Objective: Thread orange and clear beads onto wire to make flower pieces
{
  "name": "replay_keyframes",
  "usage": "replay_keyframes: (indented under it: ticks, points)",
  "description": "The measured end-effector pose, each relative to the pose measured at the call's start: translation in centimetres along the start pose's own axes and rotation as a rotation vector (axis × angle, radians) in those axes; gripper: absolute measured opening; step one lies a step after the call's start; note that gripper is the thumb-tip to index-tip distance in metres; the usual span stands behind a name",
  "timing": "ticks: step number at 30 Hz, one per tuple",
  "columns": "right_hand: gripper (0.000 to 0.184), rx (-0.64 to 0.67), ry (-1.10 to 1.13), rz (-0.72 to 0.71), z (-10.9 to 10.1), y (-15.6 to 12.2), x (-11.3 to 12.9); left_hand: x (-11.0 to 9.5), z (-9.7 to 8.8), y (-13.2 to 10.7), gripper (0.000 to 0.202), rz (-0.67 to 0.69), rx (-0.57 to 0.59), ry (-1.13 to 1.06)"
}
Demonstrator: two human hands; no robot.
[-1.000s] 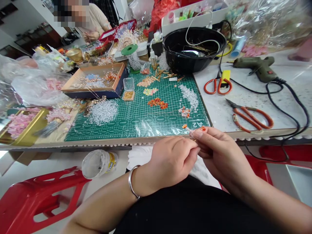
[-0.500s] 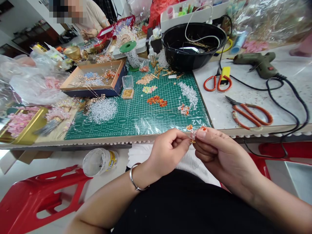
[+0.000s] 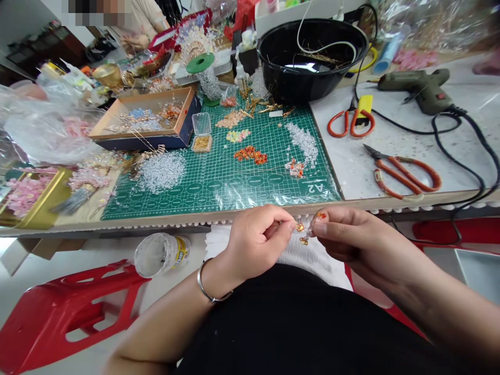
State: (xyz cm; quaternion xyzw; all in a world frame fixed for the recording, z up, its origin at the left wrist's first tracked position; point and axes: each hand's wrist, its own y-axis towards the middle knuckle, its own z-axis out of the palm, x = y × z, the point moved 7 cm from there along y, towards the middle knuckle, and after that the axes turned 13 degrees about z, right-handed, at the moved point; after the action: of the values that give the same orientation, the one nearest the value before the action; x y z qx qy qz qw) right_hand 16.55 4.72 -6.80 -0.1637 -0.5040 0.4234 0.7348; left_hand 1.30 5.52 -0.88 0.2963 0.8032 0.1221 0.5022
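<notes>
Between my two hands, just off the table's front edge, is a small beaded piece (image 3: 303,240) with orange, amber and clear beads. My left hand (image 3: 260,237), with a silver bangle at its wrist, pinches an amber bead at one end of it. The thumb and fingers of my right hand (image 3: 347,234) are closed on the other end, where an orange bead peeks out. Any thin wire in the piece is too fine to make out. On the green cutting mat (image 3: 187,200) beyond lie orange beads (image 3: 250,154), a small beaded cluster (image 3: 294,167) and clear beads (image 3: 303,143).
Right of the mat are pliers (image 3: 406,172), orange-handled scissors (image 3: 349,122) and a corded glue gun (image 3: 420,88). A black basin (image 3: 308,78) stands behind. A box of beaded pieces (image 3: 144,140) sits left. Below are a red stool (image 3: 39,312) and a bucket (image 3: 156,255). Another person (image 3: 136,26) is at upper left.
My hands have drawn slightly apart, the left shifting left. The beaded piece now hangs lower, with its amber beads between the fingertips. The view has tilted slightly downward.
</notes>
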Motion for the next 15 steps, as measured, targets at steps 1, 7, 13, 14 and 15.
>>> replay_keyframes:
  ticks: [1,7,13,14,15]
  points:
    - [0.036,0.002,-0.017,0.016,-0.1,0.0,-0.1,0.0,-0.1,0.0,0.009,-0.006,0.004,-0.004]
    - [0.04,0.017,-0.102,0.084,-0.2,0.3,-0.7,1.0,0.1,-0.3,0.012,-0.129,0.069,-0.105]
    - [0.038,0.021,-0.189,0.118,-0.3,0.6,-1.1,2.0,0.2,-0.5,0.013,-0.226,0.159,-0.127]
    - [0.038,0.023,-0.205,0.124,-0.4,0.6,-1.3,2.1,0.2,-0.5,0.012,-0.226,0.193,-0.114]
    - [0.038,0.026,-0.223,0.131,-0.5,0.6,-1.5,2.2,0.2,-0.5,0.011,-0.212,0.23,-0.094]
